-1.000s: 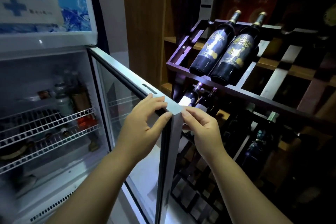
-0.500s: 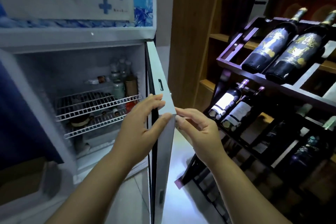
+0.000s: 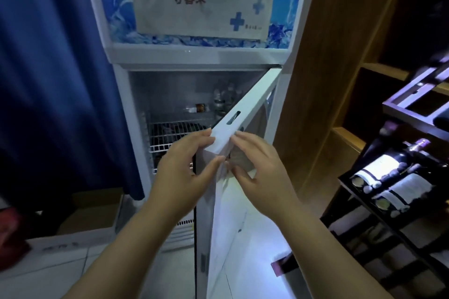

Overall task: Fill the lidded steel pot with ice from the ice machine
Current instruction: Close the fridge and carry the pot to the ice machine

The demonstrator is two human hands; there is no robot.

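A white upright cooler (image 3: 194, 56) with a blue ice-print header stands ahead of me. Its glass door (image 3: 245, 114) is swung out toward me, hinged at the right. My left hand (image 3: 184, 172) holds the door's near top corner, fingers on its top edge and thumb on the inner side. My right hand (image 3: 257, 167) is on the outer side of the same corner, fingertips touching the frame. Inside are wire shelves (image 3: 170, 133) with small bottles and jars (image 3: 223, 99). No steel pot shows in this view.
A blue curtain (image 3: 53, 75) hangs at the left above cardboard boxes (image 3: 92, 211) on the tiled floor. A wooden panel (image 3: 313, 94) flanks the cooler on the right. A dark wine rack (image 3: 398, 177) with lying bottles stands close at the right.
The door has swung from wide open toward the cooler, and the view has turned left with it. Both hands stayed at the door's top corner; the wine rack slid to the right edge.
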